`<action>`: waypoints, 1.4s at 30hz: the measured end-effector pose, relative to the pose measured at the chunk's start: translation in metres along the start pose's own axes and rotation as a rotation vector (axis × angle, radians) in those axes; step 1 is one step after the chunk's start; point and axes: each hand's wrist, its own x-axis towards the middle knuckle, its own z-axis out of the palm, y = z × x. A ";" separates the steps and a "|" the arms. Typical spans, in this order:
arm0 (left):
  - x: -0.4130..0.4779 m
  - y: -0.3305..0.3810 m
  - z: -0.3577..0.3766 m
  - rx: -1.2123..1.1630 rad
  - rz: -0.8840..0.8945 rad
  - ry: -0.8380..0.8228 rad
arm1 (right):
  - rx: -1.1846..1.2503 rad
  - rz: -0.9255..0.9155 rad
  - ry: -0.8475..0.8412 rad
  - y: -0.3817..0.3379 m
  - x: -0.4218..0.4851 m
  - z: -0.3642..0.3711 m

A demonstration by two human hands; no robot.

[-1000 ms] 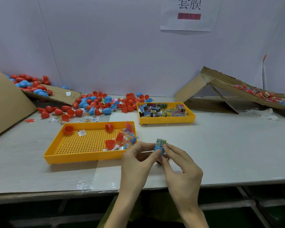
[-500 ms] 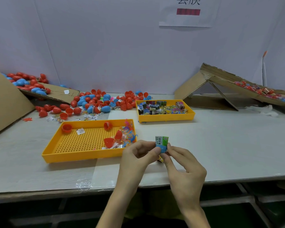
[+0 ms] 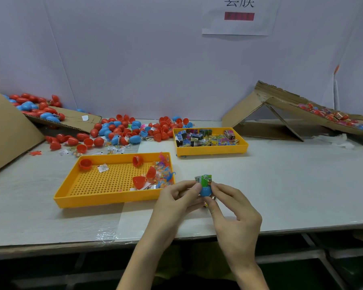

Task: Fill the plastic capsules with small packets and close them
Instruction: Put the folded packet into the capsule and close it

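Above the table's front edge, my left hand (image 3: 176, 197) and my right hand (image 3: 231, 208) together hold a blue capsule half (image 3: 205, 191). A small green packet (image 3: 204, 179) sticks up out of it, pinched between my fingertips. The near orange tray (image 3: 76, 185) holds red capsule halves (image 3: 139, 182) and small clear toy packets (image 3: 161, 174) at its right end. A second orange tray (image 3: 212, 151) farther back is full of colourful small packets (image 3: 205, 138).
Loose red and blue capsules (image 3: 117, 130) lie piled along the back of the table and on a cardboard flap (image 3: 71, 120) at left. A cardboard ramp (image 3: 285, 105) at right carries more capsules. A paper sign (image 3: 239, 15) hangs on the wall.
The packet has turned in my fingers so that its green face now stands upright in the blue half. Both hands stay at the same place above the front edge.
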 end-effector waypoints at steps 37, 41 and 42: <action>0.001 0.001 -0.005 -0.018 -0.048 -0.140 | 0.022 0.052 -0.077 -0.002 0.004 -0.005; 0.000 0.003 -0.006 -0.028 -0.046 -0.166 | 0.038 0.077 -0.064 -0.003 0.005 -0.004; -0.001 0.003 -0.006 -0.033 -0.046 -0.172 | 0.046 0.084 -0.062 -0.003 0.005 -0.004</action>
